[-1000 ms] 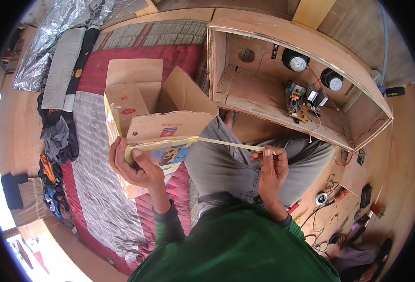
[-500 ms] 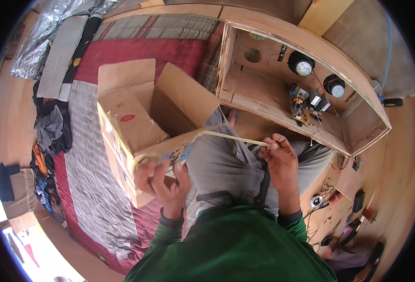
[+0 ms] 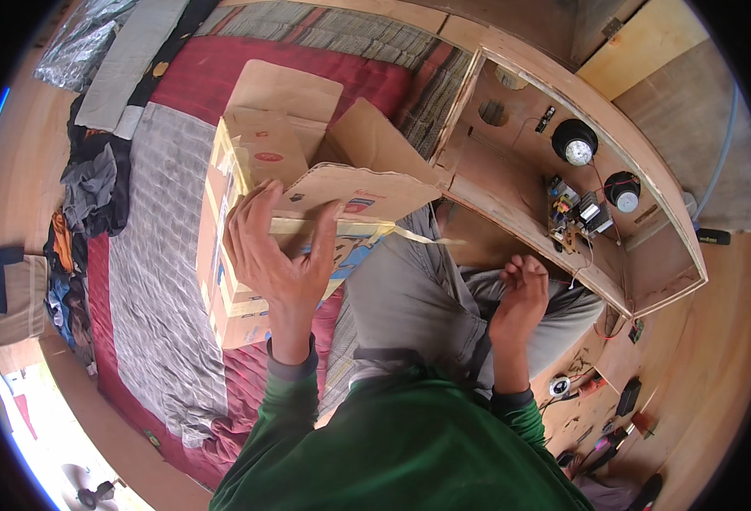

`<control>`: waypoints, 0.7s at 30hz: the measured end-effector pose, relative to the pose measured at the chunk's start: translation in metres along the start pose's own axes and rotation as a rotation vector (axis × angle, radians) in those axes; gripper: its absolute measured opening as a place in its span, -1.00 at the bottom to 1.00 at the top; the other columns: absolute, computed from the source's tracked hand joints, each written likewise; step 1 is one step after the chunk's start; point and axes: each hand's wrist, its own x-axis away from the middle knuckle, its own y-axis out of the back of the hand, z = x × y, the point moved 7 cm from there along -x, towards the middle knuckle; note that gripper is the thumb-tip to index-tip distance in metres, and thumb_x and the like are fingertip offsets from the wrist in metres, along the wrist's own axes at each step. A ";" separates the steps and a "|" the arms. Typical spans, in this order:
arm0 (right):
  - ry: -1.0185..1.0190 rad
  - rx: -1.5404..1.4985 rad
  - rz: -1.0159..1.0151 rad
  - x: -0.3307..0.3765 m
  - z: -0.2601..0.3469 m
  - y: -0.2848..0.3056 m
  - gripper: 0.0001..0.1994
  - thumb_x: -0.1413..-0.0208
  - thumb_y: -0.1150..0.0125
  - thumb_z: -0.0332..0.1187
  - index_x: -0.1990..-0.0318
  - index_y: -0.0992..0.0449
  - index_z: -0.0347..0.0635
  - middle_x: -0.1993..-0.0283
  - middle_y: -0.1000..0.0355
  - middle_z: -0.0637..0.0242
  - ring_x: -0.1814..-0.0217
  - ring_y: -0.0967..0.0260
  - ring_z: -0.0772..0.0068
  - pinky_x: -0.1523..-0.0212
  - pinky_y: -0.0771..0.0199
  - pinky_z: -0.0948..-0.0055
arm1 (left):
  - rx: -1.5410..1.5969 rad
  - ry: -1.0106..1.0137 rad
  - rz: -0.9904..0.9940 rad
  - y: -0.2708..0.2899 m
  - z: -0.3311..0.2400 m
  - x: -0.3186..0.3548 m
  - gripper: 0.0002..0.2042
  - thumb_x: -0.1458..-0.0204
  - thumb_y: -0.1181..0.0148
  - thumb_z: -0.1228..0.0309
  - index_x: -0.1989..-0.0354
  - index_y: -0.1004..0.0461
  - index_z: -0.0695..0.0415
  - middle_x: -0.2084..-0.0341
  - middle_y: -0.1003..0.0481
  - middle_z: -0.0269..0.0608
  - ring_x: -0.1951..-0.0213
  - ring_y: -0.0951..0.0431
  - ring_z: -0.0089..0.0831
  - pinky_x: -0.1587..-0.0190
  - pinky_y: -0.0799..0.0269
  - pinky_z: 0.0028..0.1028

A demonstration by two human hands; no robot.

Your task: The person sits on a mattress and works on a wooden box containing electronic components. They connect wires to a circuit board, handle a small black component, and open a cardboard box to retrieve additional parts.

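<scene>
Box: cardboard box (image 3: 248, 247) sits tipped on the red and grey bed cover (image 3: 150, 281), near its right edge against my knee, flaps open at the top.
Left hand: my left hand (image 3: 278, 255) lies flat on the box's front flap, fingers spread wide, pressing rather than gripping; it closes on nothing.
Grip advice: I judge the palm should bear down close to the taped seam, so the flap cannot lift while the strip peels.
Tape: yellowish tape strip (image 3: 414, 234) runs off the flap's edge toward the right, its free end loose in the air.
Right hand: my right hand (image 3: 520, 294) hovers above my lap, fingers loosely curled, empty, apart from the tape end.
Pull advice: pinch the end low and draw it flat along the seam, slowly, or the cardboard face may tear.
Beyond: wooden cabinet (image 3: 580, 179) with wiring stands open, clear of the pull.
</scene>
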 end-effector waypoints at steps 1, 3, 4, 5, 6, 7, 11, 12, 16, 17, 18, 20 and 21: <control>0.178 0.204 0.014 0.011 0.012 -0.013 -0.84 -0.36 -0.23 -0.35 0.03 -0.57 -0.22 0.00 -0.56 0.29 -0.08 -0.46 0.29 -0.13 -0.48 0.25 | -0.007 -0.003 0.004 -0.003 0.001 0.000 -0.34 0.00 -0.67 0.25 -0.24 -0.48 0.20 -0.06 -0.61 -0.03 -0.14 -0.59 0.02 -0.20 -0.48 -0.06; 0.514 0.628 0.314 0.033 0.032 -0.063 -0.81 -0.32 -0.29 -0.36 0.04 -0.57 -0.28 0.02 -0.56 0.17 -0.06 -0.49 0.14 -0.12 -0.49 0.20 | -0.011 -0.017 -0.026 -0.004 0.001 0.001 -0.34 0.01 -0.68 0.22 -0.21 -0.49 0.21 -0.05 -0.62 -0.02 -0.08 -0.62 0.03 -0.14 -0.51 -0.05; 0.657 0.722 0.409 0.041 0.037 -0.088 -0.80 -0.30 -0.31 -0.37 0.03 -0.57 -0.30 0.02 -0.54 0.10 -0.04 -0.49 0.06 -0.13 -0.49 0.19 | -0.012 -0.008 -0.035 -0.005 0.001 0.001 -0.35 0.01 -0.68 0.21 -0.20 -0.50 0.22 -0.04 -0.62 -0.01 -0.05 -0.63 0.04 -0.11 -0.53 -0.05; 0.752 0.831 0.504 0.046 0.035 -0.113 -0.78 -0.27 -0.34 -0.39 0.02 -0.57 -0.31 0.02 -0.53 0.04 -0.01 -0.48 -0.02 -0.14 -0.48 0.17 | -0.015 -0.026 -0.051 -0.005 -0.001 0.001 -0.35 0.01 -0.68 0.20 -0.20 -0.51 0.22 -0.04 -0.62 -0.01 -0.04 -0.64 0.04 -0.09 -0.54 -0.06; 0.747 0.789 0.514 0.047 0.032 -0.131 -0.79 -0.24 -0.36 -0.40 0.06 -0.58 -0.32 0.04 -0.54 0.02 0.02 -0.49 -0.06 -0.22 -0.43 0.11 | -0.021 -0.035 -0.060 -0.005 -0.002 0.001 -0.35 0.01 -0.68 0.20 -0.19 -0.51 0.22 -0.04 -0.62 -0.01 -0.03 -0.64 0.04 -0.08 -0.55 -0.07; 0.669 0.803 0.545 0.045 0.026 -0.145 -0.80 -0.20 -0.38 -0.41 0.10 -0.59 -0.32 0.06 -0.56 0.01 0.06 -0.49 -0.11 -0.29 -0.37 0.04 | -0.029 -0.031 -0.061 -0.005 -0.002 0.001 -0.35 0.01 -0.68 0.20 -0.19 -0.51 0.23 -0.04 -0.61 -0.01 -0.03 -0.65 0.04 -0.06 -0.56 -0.07; 0.464 0.818 0.730 0.028 0.005 -0.177 -0.89 -0.14 -0.35 -0.45 0.26 -0.58 -0.32 0.22 -0.60 0.04 0.16 -0.52 -0.16 -0.47 -0.11 -0.18 | -0.053 -0.051 -0.057 -0.004 -0.003 0.003 -0.35 -0.01 -0.67 0.18 -0.18 -0.50 0.24 -0.01 -0.62 -0.01 -0.01 -0.66 0.04 -0.07 -0.56 -0.07; 0.386 0.804 0.756 0.023 -0.001 -0.178 -0.90 -0.13 -0.34 -0.46 0.31 -0.57 -0.32 0.25 -0.60 0.05 0.18 -0.53 -0.16 -0.49 -0.06 -0.22 | -0.058 -0.057 -0.057 -0.005 -0.002 0.004 -0.36 -0.02 -0.66 0.17 -0.18 -0.49 0.25 0.02 -0.62 -0.02 0.02 -0.66 0.04 -0.06 -0.57 -0.06; 0.431 0.857 0.856 0.015 0.000 -0.173 -0.90 -0.17 -0.38 -0.46 0.27 -0.62 -0.33 0.32 -0.59 0.03 0.21 -0.57 -0.14 0.04 -0.44 0.07 | -0.072 -0.059 -0.068 -0.008 -0.001 0.004 -0.36 -0.06 -0.63 0.11 -0.18 -0.49 0.25 0.04 -0.63 -0.03 0.05 -0.67 0.04 -0.05 -0.57 -0.05; 0.442 0.945 0.922 0.017 -0.001 -0.172 -0.89 -0.17 -0.39 -0.46 0.26 -0.63 -0.33 0.32 -0.59 0.02 0.22 -0.57 -0.12 0.16 -0.52 0.14 | -0.088 -0.073 -0.075 -0.008 -0.001 0.003 -0.36 -0.05 -0.63 0.11 -0.17 -0.49 0.25 0.04 -0.63 -0.03 0.05 -0.67 0.04 -0.05 -0.57 -0.05; 0.474 0.977 0.984 0.020 0.003 -0.170 -0.90 -0.17 -0.40 -0.46 0.25 -0.64 -0.32 0.32 -0.59 0.02 0.25 -0.58 -0.08 0.19 -0.52 0.15 | -0.104 -0.072 -0.070 -0.010 -0.001 0.001 -0.36 -0.05 -0.63 0.11 -0.17 -0.50 0.25 0.04 -0.63 -0.04 0.05 -0.67 0.04 -0.05 -0.57 -0.05; 0.457 0.978 1.024 0.021 0.018 -0.159 -0.92 -0.17 -0.39 -0.49 0.26 -0.64 -0.33 0.33 -0.60 0.04 0.31 -0.59 0.00 0.19 -0.53 0.19 | -0.057 -0.044 -0.065 -0.011 0.002 -0.003 -0.35 0.02 -0.69 0.22 -0.19 -0.52 0.24 -0.01 -0.63 0.00 -0.04 -0.65 0.06 -0.09 -0.56 -0.08; 0.409 0.951 1.010 0.023 0.030 -0.147 -0.93 -0.17 -0.37 -0.52 0.26 -0.64 -0.35 0.35 -0.61 0.06 0.33 -0.60 0.05 0.16 -0.55 0.21 | -0.064 -0.053 -0.070 -0.010 0.002 -0.005 -0.35 0.01 -0.69 0.22 -0.20 -0.52 0.24 -0.01 -0.63 0.00 -0.03 -0.65 0.06 -0.09 -0.56 -0.08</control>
